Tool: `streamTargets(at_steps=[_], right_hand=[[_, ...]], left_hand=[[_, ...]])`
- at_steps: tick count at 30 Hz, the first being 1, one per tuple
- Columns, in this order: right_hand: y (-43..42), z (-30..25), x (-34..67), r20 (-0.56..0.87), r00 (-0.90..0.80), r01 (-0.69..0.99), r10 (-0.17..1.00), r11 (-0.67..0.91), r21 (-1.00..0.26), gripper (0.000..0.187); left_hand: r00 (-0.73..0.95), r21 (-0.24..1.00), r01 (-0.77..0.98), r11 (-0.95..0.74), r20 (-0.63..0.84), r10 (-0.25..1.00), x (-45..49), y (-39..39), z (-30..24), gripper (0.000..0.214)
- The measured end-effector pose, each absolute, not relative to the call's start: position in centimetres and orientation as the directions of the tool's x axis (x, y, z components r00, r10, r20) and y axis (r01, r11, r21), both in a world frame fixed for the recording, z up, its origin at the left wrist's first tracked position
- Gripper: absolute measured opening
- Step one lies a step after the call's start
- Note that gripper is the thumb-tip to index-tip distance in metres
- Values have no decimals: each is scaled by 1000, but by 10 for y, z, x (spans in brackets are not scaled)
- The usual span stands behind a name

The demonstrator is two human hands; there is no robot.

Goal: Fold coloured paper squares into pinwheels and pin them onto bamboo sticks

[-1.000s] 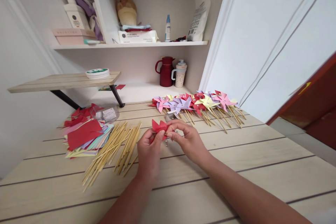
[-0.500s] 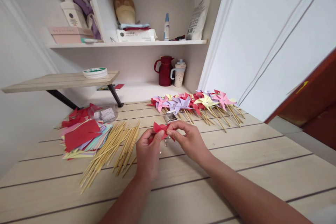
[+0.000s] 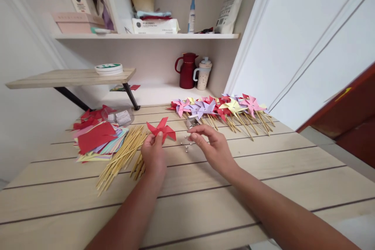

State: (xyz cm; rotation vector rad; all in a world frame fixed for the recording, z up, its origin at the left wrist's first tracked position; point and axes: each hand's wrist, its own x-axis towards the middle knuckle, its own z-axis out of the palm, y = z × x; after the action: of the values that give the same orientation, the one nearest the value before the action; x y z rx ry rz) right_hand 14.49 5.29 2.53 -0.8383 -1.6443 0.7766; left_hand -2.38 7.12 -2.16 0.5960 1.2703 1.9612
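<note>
My left hand pinches a red paper pinwheel between thumb and fingers; its folded blades stand up above the hand. My right hand hovers beside a small clear box of metal-looking bits, thumb and forefinger curved with a narrow gap between their tips. Just below those fingertips, several small pearl-headed pins lie scattered on the wooden table. To the left of the left hand are a pile of thin wooden sticks and a stack of coloured paper sheets.
Finished pinwheels on sticks lie in a row at the back right. A red jug and a lidded cup stand behind. A small raised shelf overhangs the back left, with a clear plastic container near its leg.
My right hand has come off the red paper and is now by the pins. The left hand has moved left with the pinwheel, whose blades now show spread. The view has tilted down.
</note>
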Motion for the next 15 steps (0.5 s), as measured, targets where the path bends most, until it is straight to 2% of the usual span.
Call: streamTargets(at_steps=[2,4,9,15], right_hand=[[58,19,144,378,-214,64,901,399,-915,19],[66,12,143,332,-255,68,908,360,-931,21],[77,4,145,297,-240,56,924,319,-946,25],[61,34,150,358,-166,-155,919,335,-930,22]], left_hand=[[-663,903,-318,-288,5,748,-29,74,-22,17],[-665,905,-301,-301,28,747,-31,75,-23,17],[-645,916,-256,-310,77,760,-29,74,-26,21],[-650,918,-213,-335,123,750,-32,75,-27,18]])
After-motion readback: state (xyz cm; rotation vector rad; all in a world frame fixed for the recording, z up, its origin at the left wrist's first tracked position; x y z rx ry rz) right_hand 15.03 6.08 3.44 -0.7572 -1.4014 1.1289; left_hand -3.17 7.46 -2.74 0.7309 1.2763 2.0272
